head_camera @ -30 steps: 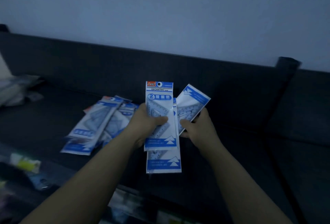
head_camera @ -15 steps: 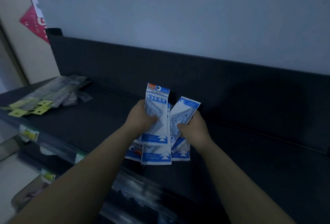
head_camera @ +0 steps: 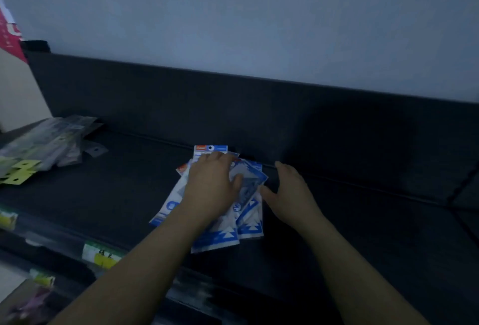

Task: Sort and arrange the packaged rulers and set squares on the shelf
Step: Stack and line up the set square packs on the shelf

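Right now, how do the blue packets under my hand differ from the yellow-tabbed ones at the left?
The blue packets lie fanned in front, with the left hand pressed flat on them; the yellow-tabbed packets lie at the left end, untouched. The blue packets carry blue and white print; the yellow-tabbed packets look clear and grey. Both lie loose on the shelf.

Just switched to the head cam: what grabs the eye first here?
A fanned pile of blue-and-white packets lies at the middle of the dark shelf, with the left hand pressed flat on it. The right hand is open at the pile's right edge. Far left on the shelf sits a second, greyer heap with yellow tags.
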Available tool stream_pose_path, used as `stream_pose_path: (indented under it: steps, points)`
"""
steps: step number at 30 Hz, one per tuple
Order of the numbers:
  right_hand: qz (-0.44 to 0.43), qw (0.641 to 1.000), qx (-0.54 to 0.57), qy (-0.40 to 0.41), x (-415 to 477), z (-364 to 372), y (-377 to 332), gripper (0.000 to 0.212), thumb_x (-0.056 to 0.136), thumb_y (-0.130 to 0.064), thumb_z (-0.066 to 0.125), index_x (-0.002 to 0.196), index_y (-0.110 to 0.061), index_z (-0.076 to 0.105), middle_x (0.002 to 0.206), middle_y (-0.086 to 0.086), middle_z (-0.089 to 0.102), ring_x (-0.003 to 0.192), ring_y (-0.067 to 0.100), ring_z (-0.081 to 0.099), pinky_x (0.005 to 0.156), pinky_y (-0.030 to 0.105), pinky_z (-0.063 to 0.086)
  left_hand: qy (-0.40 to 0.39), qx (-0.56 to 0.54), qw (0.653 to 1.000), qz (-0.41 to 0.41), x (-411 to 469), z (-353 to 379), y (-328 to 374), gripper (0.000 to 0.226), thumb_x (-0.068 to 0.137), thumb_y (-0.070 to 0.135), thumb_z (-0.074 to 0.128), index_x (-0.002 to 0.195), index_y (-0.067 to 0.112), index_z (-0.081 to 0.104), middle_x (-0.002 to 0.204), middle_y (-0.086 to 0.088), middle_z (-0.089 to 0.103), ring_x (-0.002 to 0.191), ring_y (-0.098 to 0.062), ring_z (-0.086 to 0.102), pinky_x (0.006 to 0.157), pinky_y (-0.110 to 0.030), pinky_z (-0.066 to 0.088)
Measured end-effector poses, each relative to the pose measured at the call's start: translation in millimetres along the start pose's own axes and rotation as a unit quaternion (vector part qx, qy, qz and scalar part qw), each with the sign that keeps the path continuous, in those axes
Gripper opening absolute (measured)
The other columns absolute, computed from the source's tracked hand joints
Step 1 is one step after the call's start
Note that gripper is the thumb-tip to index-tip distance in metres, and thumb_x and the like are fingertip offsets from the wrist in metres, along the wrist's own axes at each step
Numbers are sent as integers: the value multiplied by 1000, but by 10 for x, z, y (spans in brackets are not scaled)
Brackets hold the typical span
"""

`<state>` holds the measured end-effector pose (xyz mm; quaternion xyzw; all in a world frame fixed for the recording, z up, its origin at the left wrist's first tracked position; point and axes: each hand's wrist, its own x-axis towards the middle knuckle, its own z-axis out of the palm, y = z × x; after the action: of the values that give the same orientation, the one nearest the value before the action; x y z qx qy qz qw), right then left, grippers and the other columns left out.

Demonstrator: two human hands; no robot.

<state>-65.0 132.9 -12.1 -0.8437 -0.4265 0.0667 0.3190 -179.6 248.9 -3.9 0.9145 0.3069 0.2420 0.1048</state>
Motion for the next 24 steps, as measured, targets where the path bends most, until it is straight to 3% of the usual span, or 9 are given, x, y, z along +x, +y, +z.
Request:
stream_pose_path:
  steps: [5, 9, 13, 17, 21, 24]
  points:
    - [16, 996, -68, 62, -353, -296, 308, 54, 93, -36, 56, 139, -13, 41, 145, 5, 41, 132, 19, 37, 110, 28, 25, -17, -57, 994, 87, -52, 278, 513, 42, 81, 35, 49, 111, 12, 67, 106, -10, 68, 99, -31, 61, 86, -38, 48]
    - [84, 986, -97, 106, -685, -579, 722, 59, 94, -40, 52, 145, -16, 34, 152, 3, 33, 140, 16, 26, 118, 39, 18, -56, -68, 986, 139, -128, 514, 1008, 48, 82, 40, 45, 117, 15, 63, 112, -8, 66, 102, -29, 59, 91, -40, 46]
    - [145, 972, -118, 143, -1041, -959, 1160, 60, 94, -42, 51, 145, -17, 34, 152, 4, 32, 139, 16, 26, 119, 39, 16, -79, -107, 970, 204, -222, 692, 1581, 39, 93, 36, 50, 128, 19, 56, 124, 0, 60, 112, -20, 53, 95, -34, 43]
    - [205, 953, -136, 175, -1423, -1439, 1678, 58, 92, -42, 53, 142, -15, 40, 148, 8, 38, 136, 21, 34, 116, 41, 22, -100, -133, 951, 259, -334, 881, 2245, 39, 95, 38, 47, 130, 21, 53, 126, 3, 58, 113, -15, 50, 96, -29, 41]
    - [240, 935, -155, 210, -1829, -1958, 2275, 52, 88, -38, 59, 133, -12, 52, 136, 10, 51, 124, 26, 47, 107, 43, 36, -134, -156, 936, 285, -466, 1123, 2968, 39, 95, 39, 47, 130, 21, 52, 125, 3, 57, 114, -15, 50, 97, -33, 43]
    - [280, 918, -167, 225, -2132, -2320, 2787, 48, 87, -32, 61, 128, -8, 56, 129, 13, 56, 122, 31, 49, 104, 43, 37, -175, -172, 926, 289, -557, 1332, 3525, 40, 95, 39, 48, 131, 20, 52, 124, 1, 57, 112, -16, 50, 96, -33, 44]
